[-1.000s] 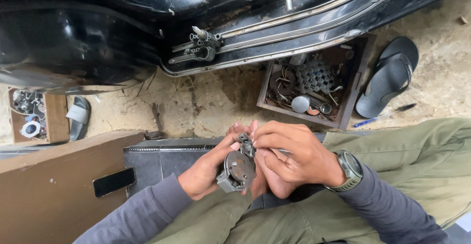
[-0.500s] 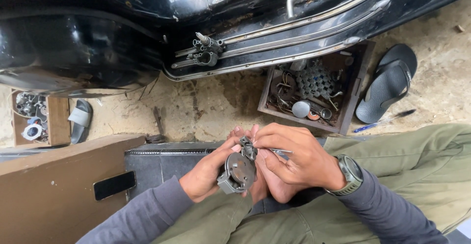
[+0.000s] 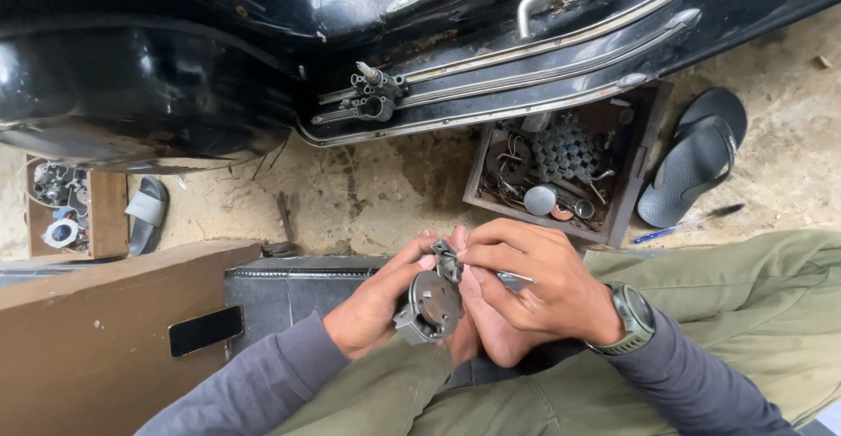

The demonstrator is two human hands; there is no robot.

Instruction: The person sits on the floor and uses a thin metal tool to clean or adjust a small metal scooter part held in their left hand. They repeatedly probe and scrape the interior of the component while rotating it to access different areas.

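My left hand (image 3: 372,306) cups a round grey metal part (image 3: 429,306), a small mechanical assembly with a disc face, held over my lap. My right hand (image 3: 526,294) grips the same part from the right, its fingertips pinching a small metal piece (image 3: 448,261) on the top of it. A thin metal rod (image 3: 515,276) pokes out between the right fingers. A watch (image 3: 632,316) sits on my right wrist. Both arms wear grey sleeves; my legs are in olive trousers (image 3: 753,313).
A black vehicle body (image 3: 175,77) with chrome trim (image 3: 543,59) fills the top. A wooden box of metal parts (image 3: 561,169) lies on the dirt ahead, black sandals (image 3: 696,160) and a blue pen (image 3: 688,223) beside it. A brown board (image 3: 88,340) and another parts box (image 3: 66,208) are on the left.
Both hands stay on the metal part with only slight finger shifts. The view has drifted a little, nothing else moved.
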